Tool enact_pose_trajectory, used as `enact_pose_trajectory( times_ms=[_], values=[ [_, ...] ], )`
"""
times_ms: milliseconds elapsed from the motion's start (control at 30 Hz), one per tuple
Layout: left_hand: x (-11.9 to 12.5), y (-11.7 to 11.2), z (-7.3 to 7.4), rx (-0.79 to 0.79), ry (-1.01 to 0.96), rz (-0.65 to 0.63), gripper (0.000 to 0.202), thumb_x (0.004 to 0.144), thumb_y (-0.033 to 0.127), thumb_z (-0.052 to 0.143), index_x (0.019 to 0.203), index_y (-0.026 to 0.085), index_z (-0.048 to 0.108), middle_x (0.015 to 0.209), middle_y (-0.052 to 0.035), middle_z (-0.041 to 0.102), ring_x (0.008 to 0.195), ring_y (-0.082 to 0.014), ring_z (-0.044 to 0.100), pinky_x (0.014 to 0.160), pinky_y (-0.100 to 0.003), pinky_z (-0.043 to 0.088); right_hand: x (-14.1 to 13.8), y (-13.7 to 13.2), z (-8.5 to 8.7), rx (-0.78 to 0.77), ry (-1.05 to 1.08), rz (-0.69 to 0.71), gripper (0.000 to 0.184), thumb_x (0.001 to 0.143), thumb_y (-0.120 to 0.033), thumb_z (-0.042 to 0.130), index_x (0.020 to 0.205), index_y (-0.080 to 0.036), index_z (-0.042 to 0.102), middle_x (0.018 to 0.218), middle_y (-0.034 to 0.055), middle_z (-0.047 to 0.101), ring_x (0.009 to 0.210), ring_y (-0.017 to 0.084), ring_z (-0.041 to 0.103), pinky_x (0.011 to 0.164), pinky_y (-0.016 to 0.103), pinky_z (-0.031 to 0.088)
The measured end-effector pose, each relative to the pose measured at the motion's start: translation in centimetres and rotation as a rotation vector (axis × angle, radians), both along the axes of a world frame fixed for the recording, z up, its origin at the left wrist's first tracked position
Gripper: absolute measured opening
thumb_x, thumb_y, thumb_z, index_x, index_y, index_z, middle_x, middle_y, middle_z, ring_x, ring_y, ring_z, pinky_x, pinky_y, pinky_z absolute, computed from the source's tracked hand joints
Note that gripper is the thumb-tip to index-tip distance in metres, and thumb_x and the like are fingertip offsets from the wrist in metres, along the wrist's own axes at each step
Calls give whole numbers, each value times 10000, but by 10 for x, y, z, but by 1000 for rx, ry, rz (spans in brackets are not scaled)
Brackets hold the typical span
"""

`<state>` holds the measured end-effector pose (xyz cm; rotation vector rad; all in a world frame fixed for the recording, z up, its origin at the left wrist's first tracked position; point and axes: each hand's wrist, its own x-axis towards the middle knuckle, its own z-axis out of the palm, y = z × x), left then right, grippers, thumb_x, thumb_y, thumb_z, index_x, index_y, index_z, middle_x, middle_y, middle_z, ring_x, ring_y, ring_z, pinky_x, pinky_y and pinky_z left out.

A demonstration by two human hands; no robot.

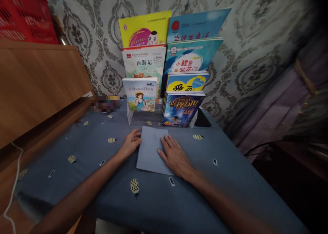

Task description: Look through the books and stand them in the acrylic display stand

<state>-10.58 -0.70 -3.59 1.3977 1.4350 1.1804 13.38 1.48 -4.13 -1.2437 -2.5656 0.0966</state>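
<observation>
Head view: grey booklet [151,148] flat on the blue cloth [230,182], long axis running away from me; right hand [175,156] spread flat on its right half, left hand [131,142] curled at its left edge, I cannot tell if pinching

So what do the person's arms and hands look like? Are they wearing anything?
The left arm and the right arm are bare, with no sleeves in view. The left hand and the right hand are bare too, with no gloves. I can see no watch, bracelet or ring, though the picture is too soft to rule out something tiny.
</observation>
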Motion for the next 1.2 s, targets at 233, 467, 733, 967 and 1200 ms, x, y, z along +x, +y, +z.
enact_pose_trajectory(
  times_ms=[233, 467, 733, 967, 1200],
  values=[
    [11, -10, 21, -272, -567, -148, 465, 654, 311, 879, 1014, 119, 656, 909, -90, 750, 723, -170, 705, 643, -251, 557, 4, 4, -7, -36, 152, 18, 616, 1008, -480, 336, 1483, -114, 479, 1552, 190, 443, 1456, 331, 389, 1188, 545, 324],
    [6, -16, 35, -188, -723, -198, 462, 668, 267, 896, 1046, 146, 659, 885, -44, 751, 692, -125, 692, 711, -227, 549, 12, 16, 11, -302, 620, -80, 629, 916, -492, 489, 1426, -125, 513, 1240, 180, 690, 1112, 332, 665, 959, 524, 534],
    [-10, -17, 63, -39, -613, -248, 435, 704, 323, 858, 1076, 168, 696, 891, -43, 759, 735, -141, 686, 743, -238, 511, -4, 10, 61, -758, 1121, 104, 482, 783, -560, 683, 1094, -197, 624, 770, 18, 642, 632, 168, 584, 509, 292, 552],
    [-25, 0, 70, 256, -325, -104, 308, 715, 236, 637, 1000, 167, 731, 951, -26, 753, 895, -198, 652, 819, -275, 473, -28, 0, 81, -142, 961, 144, 200, 962, -375, 459, 1053, -226, 558, 797, 25, 628, 700, 197, 625, 645, 323, 536],
    [-20, -2, 49, 276, -179, -44, 295, 699, 196, 510, 908, 172, 717, 853, -19, 728, 900, -216, 638, 844, -309, 476, -39, -9, 54, 67, 839, 129, 181, 988, -252, 382, 1101, -227, 521, 804, 30, 648, 686, 202, 632, 663, 307, 497]
  ],
)
